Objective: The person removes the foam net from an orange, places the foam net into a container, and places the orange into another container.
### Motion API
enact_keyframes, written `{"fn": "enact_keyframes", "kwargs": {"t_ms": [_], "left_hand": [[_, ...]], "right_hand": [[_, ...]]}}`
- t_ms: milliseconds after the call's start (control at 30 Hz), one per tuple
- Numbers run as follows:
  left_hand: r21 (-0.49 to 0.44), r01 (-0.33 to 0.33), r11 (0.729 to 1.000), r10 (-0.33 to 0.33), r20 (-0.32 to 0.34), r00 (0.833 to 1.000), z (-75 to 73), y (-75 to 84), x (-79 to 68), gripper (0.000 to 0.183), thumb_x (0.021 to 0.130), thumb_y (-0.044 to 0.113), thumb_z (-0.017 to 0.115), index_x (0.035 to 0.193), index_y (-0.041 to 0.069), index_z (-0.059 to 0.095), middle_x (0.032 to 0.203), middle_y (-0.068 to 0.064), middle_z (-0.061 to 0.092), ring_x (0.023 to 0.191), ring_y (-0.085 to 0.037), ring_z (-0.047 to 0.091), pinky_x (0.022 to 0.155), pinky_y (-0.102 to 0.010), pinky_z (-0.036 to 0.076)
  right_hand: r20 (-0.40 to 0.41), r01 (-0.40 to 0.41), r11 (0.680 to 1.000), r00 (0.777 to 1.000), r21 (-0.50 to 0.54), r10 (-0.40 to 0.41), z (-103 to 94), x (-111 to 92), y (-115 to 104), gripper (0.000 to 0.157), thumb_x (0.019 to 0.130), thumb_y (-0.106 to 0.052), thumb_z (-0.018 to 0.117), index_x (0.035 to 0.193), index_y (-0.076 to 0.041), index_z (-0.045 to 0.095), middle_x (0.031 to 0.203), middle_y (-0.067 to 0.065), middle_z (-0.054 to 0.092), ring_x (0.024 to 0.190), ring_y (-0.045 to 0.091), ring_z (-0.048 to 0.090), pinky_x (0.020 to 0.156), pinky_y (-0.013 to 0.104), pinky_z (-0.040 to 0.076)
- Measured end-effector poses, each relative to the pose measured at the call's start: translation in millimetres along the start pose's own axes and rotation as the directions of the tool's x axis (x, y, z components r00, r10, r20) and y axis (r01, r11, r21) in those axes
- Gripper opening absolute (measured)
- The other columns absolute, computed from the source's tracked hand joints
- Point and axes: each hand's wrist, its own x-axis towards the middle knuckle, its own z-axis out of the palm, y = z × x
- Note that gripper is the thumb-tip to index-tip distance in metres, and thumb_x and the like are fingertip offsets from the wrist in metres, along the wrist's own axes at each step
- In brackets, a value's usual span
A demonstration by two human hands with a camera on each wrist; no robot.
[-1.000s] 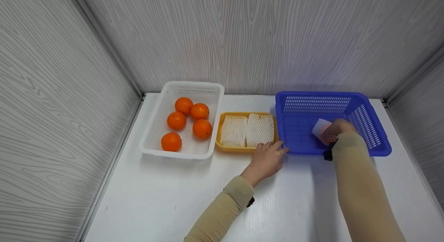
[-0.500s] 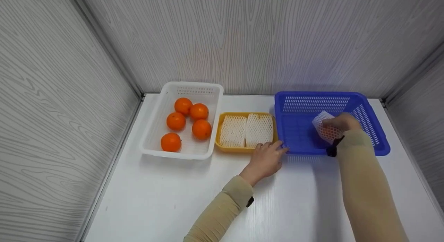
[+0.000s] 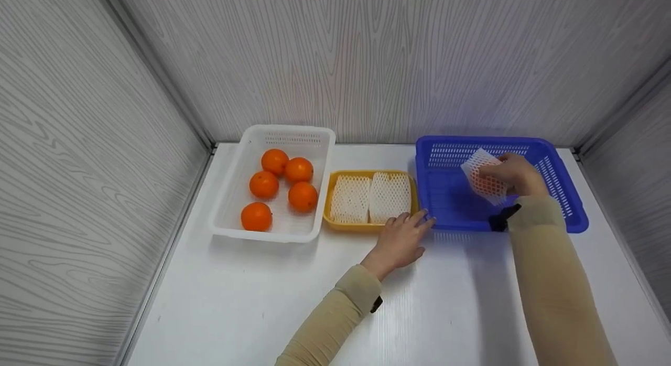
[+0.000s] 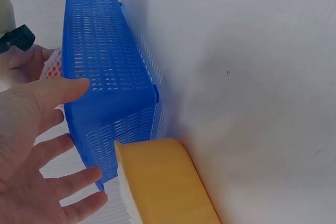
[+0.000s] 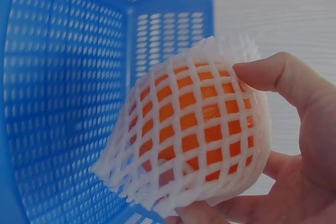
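My right hand grips an orange wrapped in a white foam net sleeve, over the inside of the blue basket. In the right wrist view the thumb presses one side of the net while fingers curl under it. Both ends of the net jut past the fruit. My left hand has its fingers spread at the basket's near left corner, close to the yellow tray. In the left wrist view its thumb lies against the basket wall. Flat white foam nets lie side by side in the tray.
To the left stands a white basket with several loose oranges. All the containers sit on a white table, with grey wood-grain panels behind and at both sides.
My right hand has raised the netted orange from the blue basket's floor, moving it up and slightly left in the head view. The left hand has stayed nearly still.
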Motion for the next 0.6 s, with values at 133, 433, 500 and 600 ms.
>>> {"fn": "enact_keyframes", "kwargs": {"t_ms": [133, 433, 500, 600], "left_hand": [[-0.046, -0.021, 0.999, 0.021, 0.001, 1.0, 0.7, -2.2, 0.1, 0.076, 0.09, 0.04, 0.071, 0.154, 0.029, 0.033, 0.157, 0.002, 0.031, 0.135, -0.026, 0.041, 0.105, -0.042, 0.039], [-0.184, -0.059, 0.981, 0.054, -0.032, 0.998, 1.2, -12.8, -9.4, 0.079, 0.092, 0.039, 0.069, 0.156, 0.022, 0.027, 0.161, -0.001, 0.023, 0.139, -0.025, 0.036, 0.109, -0.042, 0.035], [-0.209, -0.057, 0.976, 0.045, -0.062, 0.997, 1.8, -16.8, -14.2, 0.076, 0.092, 0.038, 0.069, 0.155, 0.019, 0.03, 0.159, -0.003, 0.026, 0.139, -0.024, 0.037, 0.109, -0.04, 0.035], [-0.253, -0.047, 0.966, 0.018, -0.114, 0.993, 1.7, -23.9, -22.5, 0.071, 0.092, 0.037, 0.069, 0.152, 0.017, 0.037, 0.155, -0.005, 0.034, 0.136, -0.024, 0.04, 0.109, -0.04, 0.035]], "right_hand": [[0.019, 0.042, 0.998, 0.999, 0.038, -0.043, 3.0, -6, -8, 0.092, 0.091, -0.035, 0.069, 0.154, 0.001, 0.013, 0.145, 0.032, 0.029, 0.124, 0.044, 0.04, 0.101, 0.057, 0.04], [-0.025, 0.158, 0.987, 0.987, 0.037, -0.157, 8.4, -25, -19, 0.087, 0.09, -0.04, 0.069, 0.153, -0.006, 0.019, 0.143, 0.028, 0.032, 0.119, 0.042, 0.044, 0.096, 0.058, 0.044], [-0.023, 0.183, 0.981, 0.983, 0.061, -0.182, 11.0, -30, -20, 0.088, 0.09, -0.039, 0.07, 0.153, -0.007, 0.019, 0.142, 0.027, 0.033, 0.119, 0.041, 0.045, 0.095, 0.058, 0.045], [-0.02, 0.219, 0.97, 0.976, 0.106, -0.218, 15.4, -39, -22, 0.089, 0.089, -0.038, 0.071, 0.154, -0.01, 0.018, 0.141, 0.026, 0.035, 0.118, 0.04, 0.047, 0.093, 0.057, 0.046]]}}
